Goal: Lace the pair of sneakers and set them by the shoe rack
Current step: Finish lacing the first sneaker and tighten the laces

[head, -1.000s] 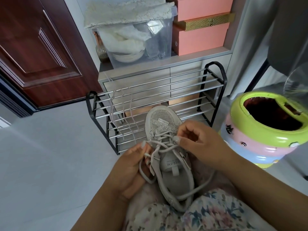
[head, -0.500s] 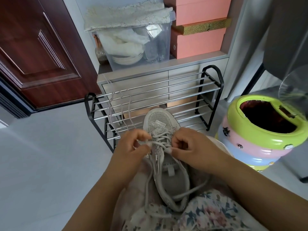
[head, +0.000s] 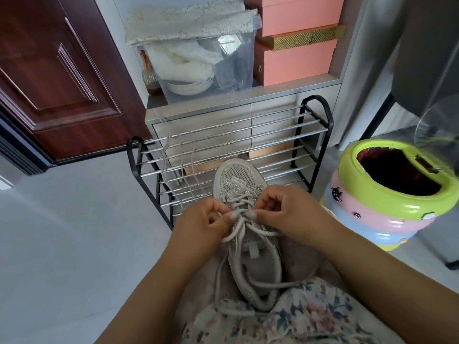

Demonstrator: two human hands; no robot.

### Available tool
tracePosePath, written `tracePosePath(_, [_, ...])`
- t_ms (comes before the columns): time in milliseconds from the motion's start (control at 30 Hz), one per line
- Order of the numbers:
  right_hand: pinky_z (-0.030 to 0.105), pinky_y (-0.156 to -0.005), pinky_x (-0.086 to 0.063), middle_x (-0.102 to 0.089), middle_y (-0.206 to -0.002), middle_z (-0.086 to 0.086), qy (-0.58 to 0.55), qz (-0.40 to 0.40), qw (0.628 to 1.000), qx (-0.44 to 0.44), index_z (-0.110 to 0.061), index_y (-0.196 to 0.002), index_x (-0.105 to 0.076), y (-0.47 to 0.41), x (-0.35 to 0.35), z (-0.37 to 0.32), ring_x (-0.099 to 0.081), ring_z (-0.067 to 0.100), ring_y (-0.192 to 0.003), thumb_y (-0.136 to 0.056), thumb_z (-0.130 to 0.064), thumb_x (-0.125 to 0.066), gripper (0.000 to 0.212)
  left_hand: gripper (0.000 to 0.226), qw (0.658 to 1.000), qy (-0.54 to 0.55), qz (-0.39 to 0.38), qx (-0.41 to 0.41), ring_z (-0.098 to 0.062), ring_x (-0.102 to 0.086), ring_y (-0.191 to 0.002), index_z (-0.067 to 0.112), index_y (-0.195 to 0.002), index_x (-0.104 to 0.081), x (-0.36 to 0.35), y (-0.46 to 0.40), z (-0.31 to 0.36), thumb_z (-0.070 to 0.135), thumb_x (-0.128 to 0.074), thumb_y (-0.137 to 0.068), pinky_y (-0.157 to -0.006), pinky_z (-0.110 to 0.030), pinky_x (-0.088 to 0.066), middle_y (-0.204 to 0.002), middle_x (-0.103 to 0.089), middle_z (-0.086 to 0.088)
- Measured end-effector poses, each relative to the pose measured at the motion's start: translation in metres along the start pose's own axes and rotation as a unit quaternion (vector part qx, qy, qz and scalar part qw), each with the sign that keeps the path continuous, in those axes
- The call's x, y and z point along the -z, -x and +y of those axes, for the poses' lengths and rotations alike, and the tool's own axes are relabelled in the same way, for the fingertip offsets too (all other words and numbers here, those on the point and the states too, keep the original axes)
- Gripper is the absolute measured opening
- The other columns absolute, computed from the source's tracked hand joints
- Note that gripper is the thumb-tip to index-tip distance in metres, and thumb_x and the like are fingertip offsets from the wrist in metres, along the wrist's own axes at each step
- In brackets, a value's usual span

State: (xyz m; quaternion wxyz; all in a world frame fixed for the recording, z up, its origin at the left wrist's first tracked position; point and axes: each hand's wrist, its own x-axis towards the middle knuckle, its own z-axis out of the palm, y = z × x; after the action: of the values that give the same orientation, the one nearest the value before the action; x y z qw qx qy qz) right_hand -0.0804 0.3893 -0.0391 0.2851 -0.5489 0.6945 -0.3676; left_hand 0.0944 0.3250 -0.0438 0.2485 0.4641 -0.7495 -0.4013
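Observation:
A grey sneaker [head: 238, 180] with glittery trim lies on my lap, toe pointing away toward the shoe rack [head: 248, 135]. Its grey lace [head: 248, 232] runs through the lower eyelets and the loose ends trail down over my floral skirt. My left hand [head: 203, 222] pinches the lace at the left side of the eyelets. My right hand [head: 285, 212] pinches the lace at the right side. A second loose lace [head: 171, 165] hangs over the rack's top bars. The other sneaker is not in view.
The black and chrome rack stands against a grey cabinet [head: 223, 100] holding a clear storage bin [head: 203, 63] and pink boxes [head: 295, 60]. A colourful striped bin [head: 387, 194] sits on the floor at right. A dark red door [head: 57, 78] is at left.
My left hand rose from the sneaker's side to the eyelets and now pinches the lace there. Both hands have drawn close together over the tongue, and the loose lace ends dropped onto my lap.

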Motion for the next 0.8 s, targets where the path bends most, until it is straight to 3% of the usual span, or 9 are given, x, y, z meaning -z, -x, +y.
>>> tracePosePath(133, [0.018, -0.053, -0.040, -0.061, -0.059, -0.012, 0.051, -0.010, 0.999, -0.009, -0.024, -0.070, -0.065, 0.000, -0.002, -0.003, -0.052, 0.000, -0.053, -0.074, -0.037, -0.076, 0.018, 0.014, 1.000, 0.006, -0.010, -0.011, -0.004, -0.055, -0.052, 0.020, -0.073, -0.067, -0.004, 0.001, 0.003, 0.030, -0.073, -0.080, -0.051, -0.022, -0.043, -0.062, -0.066, -0.001])
tracePosePath(233, [0.018, -0.055, -0.040, -0.059, -0.061, -0.011, 0.079, -0.044, 0.996, -0.014, -0.025, -0.071, -0.062, -0.001, -0.001, -0.006, -0.050, 0.001, -0.056, -0.079, -0.037, -0.071, 0.017, 0.015, 0.999, 0.002, -0.026, -0.022, 0.002, -0.047, -0.046, 0.017, -0.071, -0.064, -0.005, 0.002, 0.006, 0.023, -0.070, -0.084, -0.046, -0.012, -0.036, -0.056, -0.059, 0.006])
tracePosePath(333, [0.020, -0.055, -0.038, -0.055, -0.064, -0.010, 0.091, -0.090, 0.992, -0.015, -0.024, -0.074, -0.057, -0.004, 0.002, -0.008, -0.047, 0.004, -0.057, -0.088, -0.031, -0.061, 0.016, 0.019, 0.999, -0.012, -0.047, -0.007, 0.002, -0.046, -0.047, 0.015, -0.072, -0.062, -0.002, -0.002, 0.008, 0.023, -0.063, -0.088, -0.046, -0.010, -0.036, -0.055, -0.057, 0.010])
tracePosePath(467, [0.018, -0.049, -0.037, -0.053, -0.060, -0.006, -0.047, -0.111, 0.990, -0.069, -0.020, -0.073, -0.054, -0.009, 0.007, -0.006, -0.043, 0.001, -0.046, -0.092, -0.020, -0.055, 0.019, 0.020, 0.993, 0.063, -0.088, 0.050, -0.003, -0.057, -0.057, 0.006, -0.080, -0.062, 0.004, -0.007, 0.011, 0.019, -0.055, -0.094, -0.058, -0.018, -0.046, -0.067, -0.064, 0.001])
tracePosePath(567, [0.022, -0.048, -0.037, -0.060, -0.065, 0.003, -0.122, -0.103, 0.985, -0.070, -0.017, -0.073, -0.053, -0.011, 0.007, -0.003, -0.046, 0.008, -0.049, -0.092, -0.014, -0.055, 0.019, 0.019, 0.987, 0.115, -0.090, 0.065, -0.006, -0.058, -0.062, 0.007, -0.081, -0.061, 0.006, -0.006, 0.011, 0.018, -0.053, -0.095, -0.066, -0.027, -0.048, -0.068, -0.065, 0.002])
tracePosePath(733, [0.025, -0.046, -0.033, -0.058, -0.061, 0.000, -0.140, -0.105, 0.983, -0.050, -0.015, -0.078, -0.052, -0.014, 0.009, 0.001, -0.042, 0.008, -0.045, -0.091, -0.016, -0.058, 0.014, 0.017, 0.995, 0.073, -0.060, 0.022, -0.005, -0.050, -0.057, 0.008, -0.082, -0.060, 0.003, -0.002, 0.007, 0.020, -0.055, -0.093, -0.058, -0.019, -0.041, -0.067, -0.061, -0.002])
tracePosePath(800, [0.027, -0.049, -0.035, -0.058, -0.061, -0.002, -0.173, -0.116, 0.977, -0.053, -0.016, -0.080, -0.054, -0.016, 0.010, 0.000, -0.046, 0.014, -0.053, -0.090, -0.018, -0.060, 0.012, 0.017, 0.997, 0.059, -0.041, -0.001, -0.006, -0.048, -0.054, 0.009, -0.080, -0.059, 0.001, 0.000, 0.008, 0.020, -0.055, -0.093, -0.053, -0.016, -0.040, -0.066, -0.059, -0.001])
